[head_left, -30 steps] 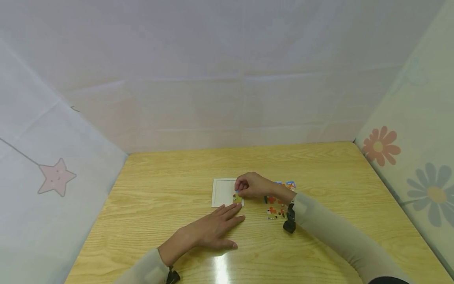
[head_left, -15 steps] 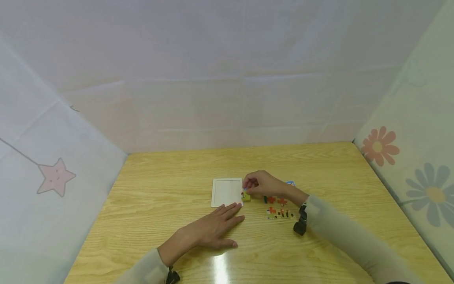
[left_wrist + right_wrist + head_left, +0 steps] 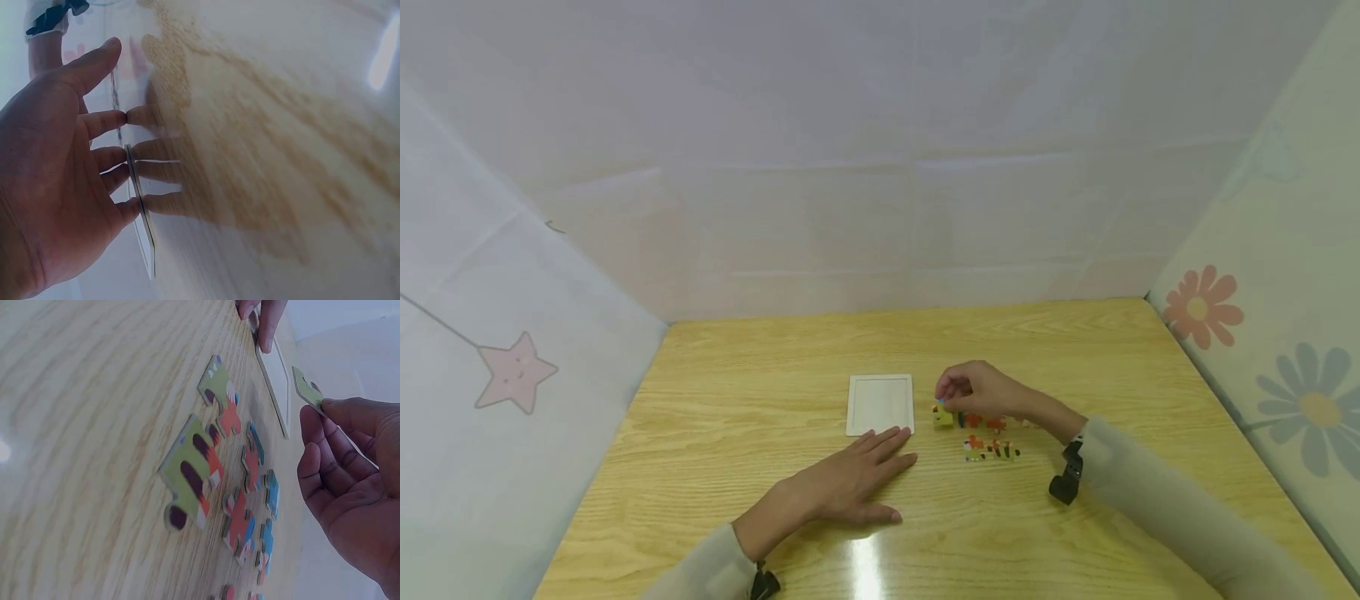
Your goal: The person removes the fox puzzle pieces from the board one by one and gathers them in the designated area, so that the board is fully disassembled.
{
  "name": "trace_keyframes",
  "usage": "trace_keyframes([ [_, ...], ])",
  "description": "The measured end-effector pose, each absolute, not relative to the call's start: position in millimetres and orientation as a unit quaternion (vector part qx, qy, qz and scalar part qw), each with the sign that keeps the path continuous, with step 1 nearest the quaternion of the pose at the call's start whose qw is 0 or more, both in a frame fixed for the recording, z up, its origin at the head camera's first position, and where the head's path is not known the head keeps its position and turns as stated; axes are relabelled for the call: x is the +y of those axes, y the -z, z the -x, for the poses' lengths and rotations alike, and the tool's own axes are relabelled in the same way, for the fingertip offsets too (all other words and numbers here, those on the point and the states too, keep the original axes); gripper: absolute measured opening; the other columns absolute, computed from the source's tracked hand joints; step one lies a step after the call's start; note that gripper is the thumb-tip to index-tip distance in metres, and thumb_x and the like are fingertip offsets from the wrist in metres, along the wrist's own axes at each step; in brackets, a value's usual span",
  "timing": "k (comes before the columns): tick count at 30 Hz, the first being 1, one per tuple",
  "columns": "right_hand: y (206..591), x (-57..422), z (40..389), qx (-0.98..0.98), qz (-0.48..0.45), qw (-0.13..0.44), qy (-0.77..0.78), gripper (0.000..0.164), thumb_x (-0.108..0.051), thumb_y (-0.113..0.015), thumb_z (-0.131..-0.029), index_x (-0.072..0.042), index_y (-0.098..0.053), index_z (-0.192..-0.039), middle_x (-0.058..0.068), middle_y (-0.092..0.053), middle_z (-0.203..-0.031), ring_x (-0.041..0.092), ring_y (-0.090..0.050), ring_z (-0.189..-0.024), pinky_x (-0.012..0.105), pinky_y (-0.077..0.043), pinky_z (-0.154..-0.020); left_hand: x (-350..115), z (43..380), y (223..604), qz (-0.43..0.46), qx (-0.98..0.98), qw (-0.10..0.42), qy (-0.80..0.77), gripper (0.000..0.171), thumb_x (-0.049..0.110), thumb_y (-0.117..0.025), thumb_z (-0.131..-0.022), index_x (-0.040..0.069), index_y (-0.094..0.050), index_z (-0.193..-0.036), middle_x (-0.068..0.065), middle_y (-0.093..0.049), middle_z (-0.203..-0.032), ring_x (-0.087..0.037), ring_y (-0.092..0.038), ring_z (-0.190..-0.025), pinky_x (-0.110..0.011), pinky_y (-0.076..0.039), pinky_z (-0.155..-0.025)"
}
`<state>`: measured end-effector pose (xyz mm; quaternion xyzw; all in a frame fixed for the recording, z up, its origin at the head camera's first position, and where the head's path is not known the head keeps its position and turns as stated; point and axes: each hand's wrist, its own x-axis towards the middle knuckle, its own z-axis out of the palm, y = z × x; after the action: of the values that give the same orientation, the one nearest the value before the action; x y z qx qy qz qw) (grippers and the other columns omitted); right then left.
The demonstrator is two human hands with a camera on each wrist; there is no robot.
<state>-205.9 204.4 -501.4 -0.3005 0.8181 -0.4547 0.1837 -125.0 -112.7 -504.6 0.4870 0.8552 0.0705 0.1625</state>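
My right hand [image 3: 981, 389] pinches a yellow-green jigsaw puzzle piece [image 3: 306, 390] between thumb and fingertips, lifted off the table in the right wrist view. To its left lies a white square puzzle tray [image 3: 881, 402] with a raised border and nothing in it. My left hand [image 3: 850, 482] rests palm down with fingers spread, fingertips at the tray's near edge. Several loose jigsaw pieces lie under and beside the right hand, among them a green one with dark stripes [image 3: 190, 465] and an orange one [image 3: 237, 522]. The right hand and forearm partly cover the pieces in the head view.
The wooden table [image 3: 760, 375] meets a pale cloth backdrop [image 3: 880, 233] at its far edge. Side cloths carry a pink star [image 3: 517, 373] and printed flowers [image 3: 1202, 308]. Black wrist cameras sit on both wrists.
My right hand has moved right, carrying the yellow-green puzzle piece from over the tray's right edge to beside the loose pieces. The left hand has stayed where it was.
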Motion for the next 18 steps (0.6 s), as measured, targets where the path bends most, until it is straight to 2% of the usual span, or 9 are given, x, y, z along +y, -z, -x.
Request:
trace_keyframes([
  [9, 503, 229, 194, 0.812, 0.291, 0.195, 0.466, 0.014, -0.004, -0.07, -0.102, 0.004, -0.072, -0.113, 0.01, -0.075, -0.101, 0.03, -0.074, -0.088, 0.035, -0.063, -0.075, -112, 124, 503, -0.485, 0.856, 0.165, -0.072, 0.083, 0.059, -0.063, -0.101, 0.013, -0.037, -0.166, -0.014, -0.013, -0.178, -0.03, -0.014, -0.164, -0.054, -0.021, -0.131],
  [18, 507, 255, 181, 0.806, 0.294, 0.196, 0.474, 0.011, -0.003, -0.069, -0.101, 0.002, -0.073, -0.111, 0.014, -0.075, -0.1, 0.032, -0.073, -0.085, 0.035, -0.064, -0.072, -112, 123, 503, -0.485, 0.855, 0.168, -0.072, 0.084, 0.059, -0.063, -0.102, 0.013, -0.036, -0.166, -0.013, -0.012, -0.178, -0.029, -0.013, -0.164, -0.054, -0.02, -0.131],
])
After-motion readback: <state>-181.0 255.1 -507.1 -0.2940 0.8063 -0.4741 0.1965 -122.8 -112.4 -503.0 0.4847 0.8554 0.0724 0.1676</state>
